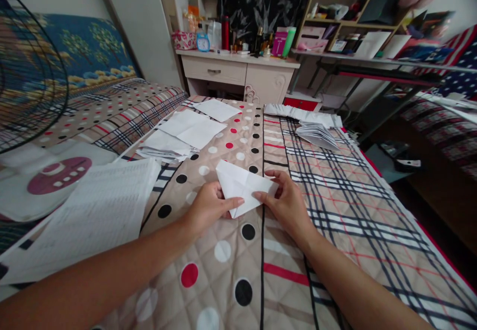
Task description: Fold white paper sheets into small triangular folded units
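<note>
Left hand and right hand pinch opposite sides of the folded white paper between them, thumbs on top, likely to steady its creases, while loose sheets ahead-left and a folded paper stack ahead-right sit aside, probably leaving room.

The folded paper is white. The bedspread is beige with black, white and red dots and dark-and-white plaid. The dresser is cream, the tall bottle red.

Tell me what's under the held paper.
The left hand and right hand hold the folded paper over the patterned quilt, visible around it; the patch directly beneath is covered.
</note>
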`<state>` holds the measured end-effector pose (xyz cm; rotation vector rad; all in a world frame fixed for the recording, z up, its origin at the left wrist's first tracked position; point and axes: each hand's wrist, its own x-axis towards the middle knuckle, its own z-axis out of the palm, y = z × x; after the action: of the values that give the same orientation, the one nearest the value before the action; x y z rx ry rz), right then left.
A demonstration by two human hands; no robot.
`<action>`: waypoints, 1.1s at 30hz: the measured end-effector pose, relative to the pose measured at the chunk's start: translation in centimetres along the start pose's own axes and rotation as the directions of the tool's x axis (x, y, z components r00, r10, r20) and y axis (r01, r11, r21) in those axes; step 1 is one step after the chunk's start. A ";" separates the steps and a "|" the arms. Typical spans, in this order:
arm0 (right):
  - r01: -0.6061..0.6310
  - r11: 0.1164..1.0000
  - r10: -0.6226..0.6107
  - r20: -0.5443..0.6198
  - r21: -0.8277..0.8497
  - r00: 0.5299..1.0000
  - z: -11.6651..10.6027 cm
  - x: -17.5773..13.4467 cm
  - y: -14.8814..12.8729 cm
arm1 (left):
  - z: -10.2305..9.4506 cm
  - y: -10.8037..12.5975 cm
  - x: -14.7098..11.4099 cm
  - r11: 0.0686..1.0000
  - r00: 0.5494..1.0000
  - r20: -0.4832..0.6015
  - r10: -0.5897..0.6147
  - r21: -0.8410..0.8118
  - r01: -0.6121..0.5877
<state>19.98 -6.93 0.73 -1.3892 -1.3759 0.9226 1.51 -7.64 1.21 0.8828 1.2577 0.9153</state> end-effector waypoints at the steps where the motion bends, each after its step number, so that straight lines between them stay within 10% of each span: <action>1: 0.029 0.999 -0.028 -0.050 0.025 0.998 0.0 0.0 0.0 | 0.1 -0.1 0.2 0.999 0.999 -0.024 0.022 -0.033 -0.023; 4: 0.056 0.969 -0.027 -0.124 0.241 0.992 0.2 -0.3 -0.2 | 0.4 -0.7 0.7 0.988 0.987 -0.107 0.116 -0.091 -0.126; 10: -0.266 0.854 0.169 0.245 0.448 0.955 1.3 -1.0 -0.9 | 1.0 -1.0 1.1 0.978 0.976 -0.128 0.179 -0.088 -0.191; 33: -0.215 0.881 0.207 0.066 0.422 0.976 2.2 -1.4 -0.8 | 1.8 -0.6 1.2 0.991 0.981 0.158 0.110 -0.099 -0.096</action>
<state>17.51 -8.17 0.75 -1.2025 -0.9654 1.2975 3.49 -6.82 0.38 0.9381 1.0303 0.9547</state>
